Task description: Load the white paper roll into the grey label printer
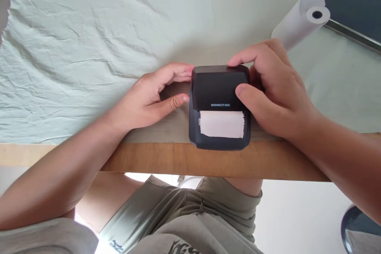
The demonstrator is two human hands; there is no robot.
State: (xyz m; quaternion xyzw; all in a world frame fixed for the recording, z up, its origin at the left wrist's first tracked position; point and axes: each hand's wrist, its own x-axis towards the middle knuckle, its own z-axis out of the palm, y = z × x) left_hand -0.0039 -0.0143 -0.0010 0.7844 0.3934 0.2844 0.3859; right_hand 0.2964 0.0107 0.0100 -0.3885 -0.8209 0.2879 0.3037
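A black label printer (222, 89) marked NIIMBOT lies at the table's front edge, its lid closed. A strip of white paper (222, 124) with a ragged right edge comes out below the lid. My right hand (272, 83) grips the printer's right side, thumb on the lid and index finger at the back edge. On the other side, my left hand (160, 95) has its thumb and fingers apart, the fingertips against or just beside the printer's left side.
A white paper roll (300, 20) leans beside a dark phone-like device (354, 12) at the back right. Wrinkled pale green cloth (89, 39) covers the table, whose wooden front edge (178, 160) is bare. A dark round object (357, 218) stands below at the right.
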